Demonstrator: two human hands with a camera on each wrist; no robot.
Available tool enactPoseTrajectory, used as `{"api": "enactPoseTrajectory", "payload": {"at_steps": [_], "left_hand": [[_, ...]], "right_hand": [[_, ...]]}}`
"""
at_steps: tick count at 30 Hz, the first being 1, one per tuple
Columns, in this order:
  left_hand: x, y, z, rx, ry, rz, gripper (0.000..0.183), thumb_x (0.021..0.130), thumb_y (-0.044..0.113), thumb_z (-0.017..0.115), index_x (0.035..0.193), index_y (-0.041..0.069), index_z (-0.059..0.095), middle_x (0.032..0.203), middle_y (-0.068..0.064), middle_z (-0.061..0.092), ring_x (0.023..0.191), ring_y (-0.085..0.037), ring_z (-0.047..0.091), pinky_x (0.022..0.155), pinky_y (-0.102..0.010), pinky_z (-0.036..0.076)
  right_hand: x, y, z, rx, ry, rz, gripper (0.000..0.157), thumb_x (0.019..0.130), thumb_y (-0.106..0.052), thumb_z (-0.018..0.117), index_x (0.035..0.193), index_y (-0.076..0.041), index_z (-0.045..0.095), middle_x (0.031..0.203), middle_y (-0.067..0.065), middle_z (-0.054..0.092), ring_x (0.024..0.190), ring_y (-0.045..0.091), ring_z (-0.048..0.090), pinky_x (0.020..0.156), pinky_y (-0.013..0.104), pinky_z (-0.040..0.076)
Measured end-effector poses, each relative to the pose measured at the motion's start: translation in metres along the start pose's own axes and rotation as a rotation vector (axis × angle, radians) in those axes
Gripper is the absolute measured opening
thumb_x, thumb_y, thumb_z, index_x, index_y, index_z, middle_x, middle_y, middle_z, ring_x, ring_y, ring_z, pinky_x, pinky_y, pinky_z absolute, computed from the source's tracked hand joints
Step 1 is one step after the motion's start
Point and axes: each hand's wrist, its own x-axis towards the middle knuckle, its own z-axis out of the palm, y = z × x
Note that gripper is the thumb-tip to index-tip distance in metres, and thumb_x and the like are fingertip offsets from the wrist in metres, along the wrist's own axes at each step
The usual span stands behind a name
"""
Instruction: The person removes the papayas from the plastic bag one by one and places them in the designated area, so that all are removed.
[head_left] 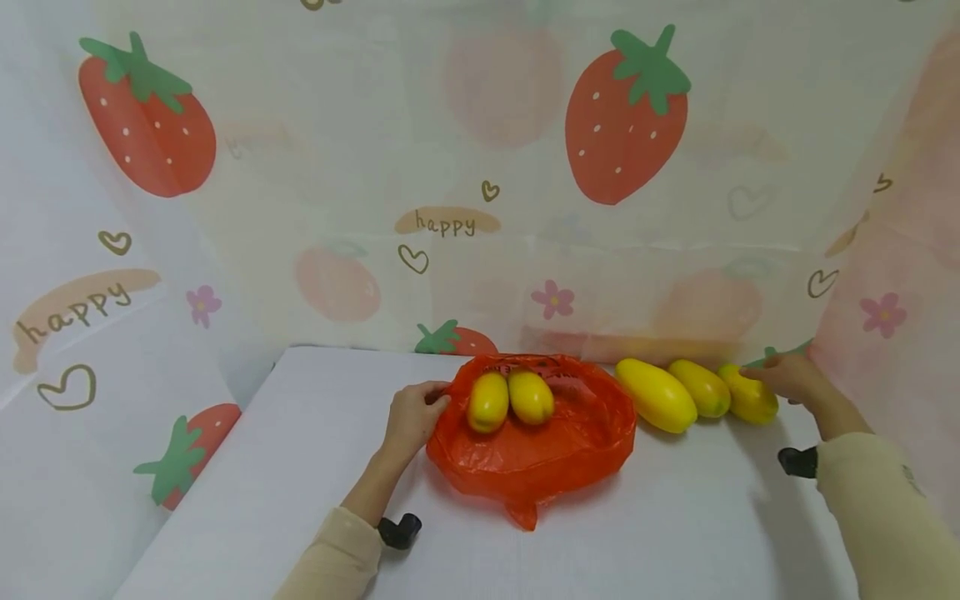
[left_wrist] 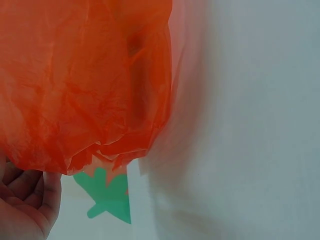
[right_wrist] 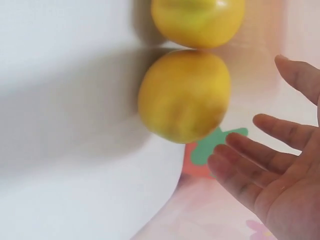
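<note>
The left hand (head_left: 411, 418) pinches the red bag (head_left: 551, 462), likely so its mouth gapes, while the right hand (head_left: 798, 385), spread and empty, hangs beside the end fruit (head_left: 753, 402).

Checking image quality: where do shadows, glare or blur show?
Head view: a soft shadow on the table beside the right sleeve; left wrist view: dim, a hazy shadow beside the red bag; right wrist view: a glint on the upper yellow fruit, the lower fruit slightly soft.

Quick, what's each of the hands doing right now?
Left hand: holding the edge of the red bag.
Right hand: open, empty, near a yellow fruit.
</note>
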Motion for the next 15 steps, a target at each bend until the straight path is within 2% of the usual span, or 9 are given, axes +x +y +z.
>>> {"api": "enactPoseTrajectory", "payload": {"at_steps": [4,8,15], "left_hand": [[-0.001,0.0,0.001,-0.005,-0.002,-0.005,0.025,0.093,0.01,0.064,0.115,0.002,0.071,0.106,-0.013,0.073,0.096,-0.026,0.067,0.089,-0.039,0.058],[-0.001,0.0,0.001,-0.008,-0.003,-0.013,0.025,0.093,0.01,0.064,0.116,0.003,0.071,0.106,-0.013,0.073,0.097,-0.026,0.067,0.09,-0.039,0.058],[0.0,0.001,0.002,-0.015,0.005,-0.006,0.025,0.093,0.01,0.064,0.115,0.002,0.071,0.106,-0.013,0.074,0.096,-0.026,0.068,0.089,-0.039,0.058]], "right_hand": [[-0.003,-0.004,0.0,0.045,0.006,-0.015,0.085,0.099,-0.052,0.044,0.137,0.022,0.028,0.141,0.045,0.027,0.118,0.056,0.044,0.092,0.056,0.053],[-0.007,-0.014,0.0,0.083,-0.002,-0.016,0.087,0.097,-0.056,0.043,0.14,0.018,0.027,0.14,0.043,0.03,0.117,0.054,0.047,0.099,0.058,0.048],[-0.013,-0.038,0.003,0.154,0.018,-0.095,0.074,0.101,-0.047,0.043,0.14,0.015,0.031,0.138,0.041,0.038,0.117,0.051,0.048,0.099,0.054,0.05]]}}
